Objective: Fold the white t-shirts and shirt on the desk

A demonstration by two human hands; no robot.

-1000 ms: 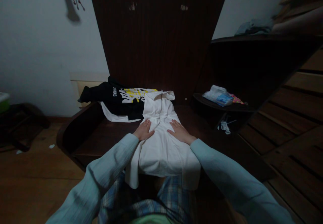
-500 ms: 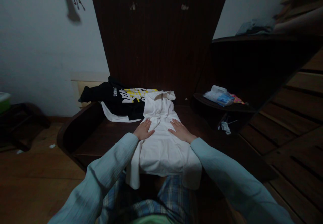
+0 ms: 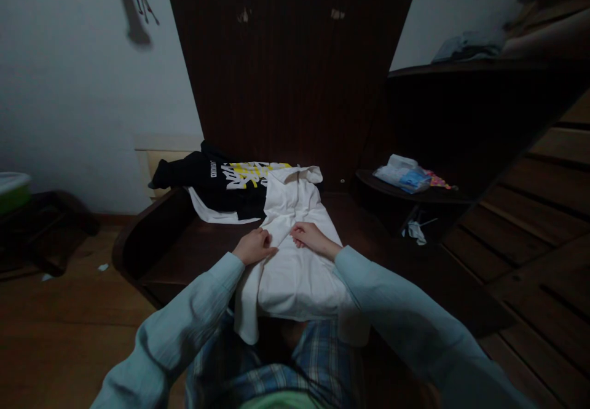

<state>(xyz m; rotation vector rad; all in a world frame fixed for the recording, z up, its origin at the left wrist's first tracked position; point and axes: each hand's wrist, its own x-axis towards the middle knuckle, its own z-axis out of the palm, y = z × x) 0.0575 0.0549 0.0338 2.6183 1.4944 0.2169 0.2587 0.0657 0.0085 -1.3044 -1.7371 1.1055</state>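
A white garment (image 3: 295,261) lies along a dark wooden bench (image 3: 175,246) in front of me, its near end hanging over the edge above my plaid-clad legs. My left hand (image 3: 252,246) grips the cloth at its left edge, fingers curled. My right hand (image 3: 308,235) pinches a fold near the middle of the garment. Both sleeves are pale blue. Behind the white garment lies a black shirt (image 3: 216,178) with white and yellow print.
A dark wooden wardrobe (image 3: 290,71) stands behind the bench. To the right, a low shelf (image 3: 415,192) holds a white and blue packet (image 3: 401,172). Wooden slats run along the right side. A dark stool with a green container (image 3: 11,187) stands at far left.
Both hands lay flat and apart on the white garment; now they have drawn together and curled their fingers onto the cloth near its middle.
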